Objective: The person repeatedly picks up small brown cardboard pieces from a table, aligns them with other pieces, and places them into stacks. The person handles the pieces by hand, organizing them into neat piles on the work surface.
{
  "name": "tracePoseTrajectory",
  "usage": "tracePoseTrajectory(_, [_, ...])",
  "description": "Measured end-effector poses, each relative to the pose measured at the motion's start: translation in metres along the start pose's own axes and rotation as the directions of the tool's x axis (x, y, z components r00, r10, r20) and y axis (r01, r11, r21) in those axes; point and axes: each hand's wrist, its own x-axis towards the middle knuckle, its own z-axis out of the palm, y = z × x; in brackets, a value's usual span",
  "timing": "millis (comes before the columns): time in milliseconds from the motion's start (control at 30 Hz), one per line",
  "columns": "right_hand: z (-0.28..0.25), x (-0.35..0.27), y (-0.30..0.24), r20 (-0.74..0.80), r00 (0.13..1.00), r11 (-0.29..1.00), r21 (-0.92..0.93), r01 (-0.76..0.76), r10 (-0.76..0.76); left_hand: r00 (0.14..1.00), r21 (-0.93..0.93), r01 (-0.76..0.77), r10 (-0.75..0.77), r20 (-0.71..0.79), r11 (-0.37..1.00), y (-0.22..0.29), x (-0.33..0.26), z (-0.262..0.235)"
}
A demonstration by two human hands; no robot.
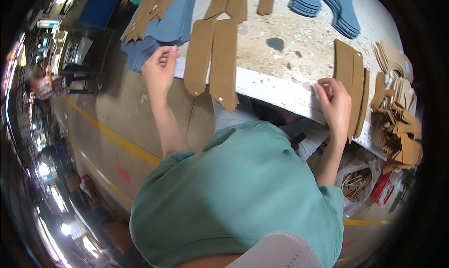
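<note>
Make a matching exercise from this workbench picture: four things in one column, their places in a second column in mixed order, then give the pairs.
Things
1. left hand
2. right hand
3. stack of blue cut pieces
4. clear plastic bag

Places
A. far side of the table, top of the picture
B. at the table's near edge, by the blue sheets
C. below the table edge, lower right
D. on the upright stack of brown card pieces

Pairs: 1-B, 2-D, 3-A, 4-C

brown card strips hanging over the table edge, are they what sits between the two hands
Yes: in the head view two brown card strips lie between the left hand and the right hand.
</note>
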Motion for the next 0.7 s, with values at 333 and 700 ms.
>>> tracePoseTrajectory(333, [0.056, -0.016, -0.074, 0.030, 0.930, 0.888, 0.310, 0.339, -0.366, 0.996, 0.230, 0.079, -0.068, -0.056, 0.970, -0.013, -0.041, 0.018])
tracePoseTrajectory(700, [0.118, -0.017, -0.136, 0.112, 0.735, 0.738, 0.215, 0.639, -0.669, 0.996, 0.129, -0.050, 0.059, -0.064, 0.990, -0.010, -0.040, 0.019])
